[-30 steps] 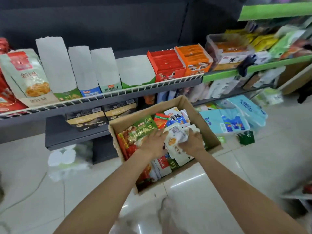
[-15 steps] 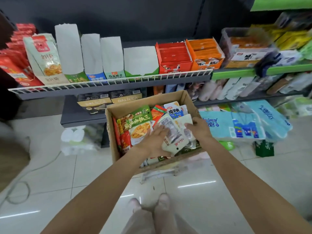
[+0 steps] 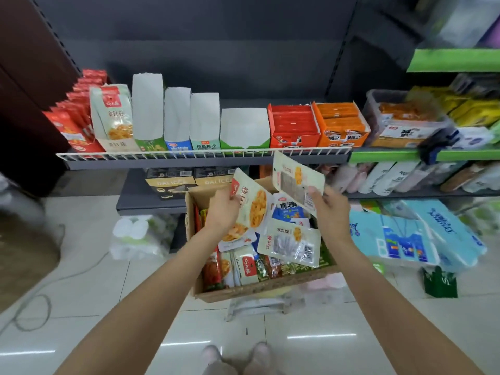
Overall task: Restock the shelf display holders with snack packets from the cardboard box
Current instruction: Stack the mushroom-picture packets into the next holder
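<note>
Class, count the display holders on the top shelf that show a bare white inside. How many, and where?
4. They stand side by side behind the wire rail: a tall green-based one, a blue-based one, a pale-green-based one, then a wide low green one beside the red box.

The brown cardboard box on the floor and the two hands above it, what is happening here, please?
A person is restocking a shelf. The left hand grips a pale snack packet with a yellow picture, and the right hand grips a similar pale packet turned back side out. Both are lifted above the brown cardboard box, which holds more packets. Several white cardboard display holders on the shelf look empty.
</note>
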